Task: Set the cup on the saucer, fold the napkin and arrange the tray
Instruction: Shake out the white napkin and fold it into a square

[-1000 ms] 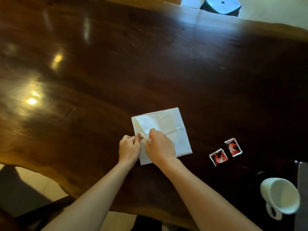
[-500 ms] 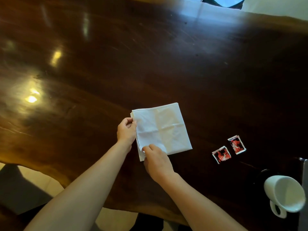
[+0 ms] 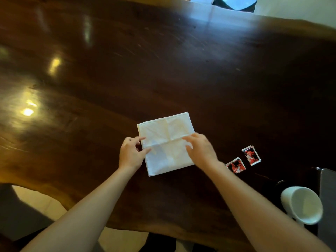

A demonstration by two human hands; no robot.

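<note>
napkin (image 3: 167, 142): a white square, folded, is laid flat on the tabletop near the front edge; a crease is seen across its middle.
left hand (image 3: 131, 154): placed at the napkin's left edge, level with the crease; the edge is pinched between thumb and fingers (image 3: 141, 138).
right hand (image 3: 202, 149): laid over the napkin's right side; the fingers are loosely spread and curved over the cloth, and whether the edge is gripped cannot be told.
cup (image 3: 303, 204): a white cup is seen at the lower right, well apart from the napkin, tipped so that its opening is turned toward the camera; what it is resting on cannot be told, because that corner is dark.
tray (image 3: 328, 193): a grey flat edge is seen at the right border, just beside the cup; only a strip of it is in view.
packets (image 3: 236, 165): two small red-and-white packets are laid on the tabletop between the napkin and the cup, near each other but not touching.
tabletop (image 3: 163, 70): dark polished wood with an uneven front edge; lamp reflections are shown at the left.
</note>
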